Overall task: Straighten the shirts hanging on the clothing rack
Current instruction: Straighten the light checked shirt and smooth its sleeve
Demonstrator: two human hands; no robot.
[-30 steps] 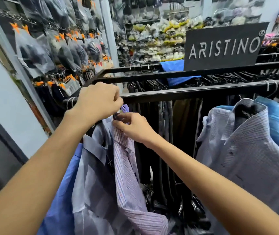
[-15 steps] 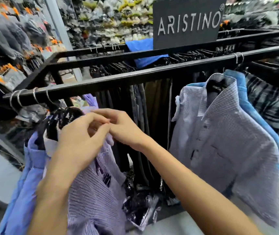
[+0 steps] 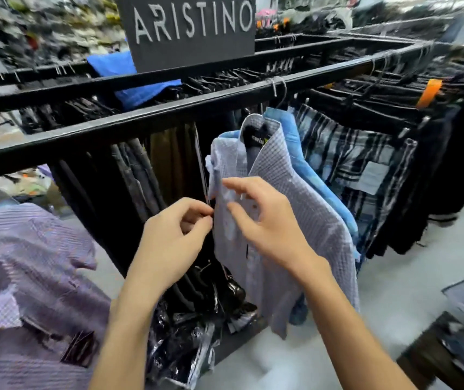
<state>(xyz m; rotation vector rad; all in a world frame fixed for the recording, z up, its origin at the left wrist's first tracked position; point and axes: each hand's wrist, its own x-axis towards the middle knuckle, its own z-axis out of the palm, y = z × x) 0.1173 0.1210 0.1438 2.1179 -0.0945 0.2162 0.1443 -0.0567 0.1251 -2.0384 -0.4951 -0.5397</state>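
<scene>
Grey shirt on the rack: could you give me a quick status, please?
Left hand pinching grey shirt front edge. Right hand fingers spread on its placket, no grip. Shirt hangs on rack. Nothing in the way.

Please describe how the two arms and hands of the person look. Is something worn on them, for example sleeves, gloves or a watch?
Both forearms are bare up to the bottom edge of the picture; no sleeve shows. The left hand and the right hand wear no gloves. No watch, bracelet or ring can be seen on either wrist or on the fingers. The picture is a little blurred, so very small details cannot be told.
</scene>
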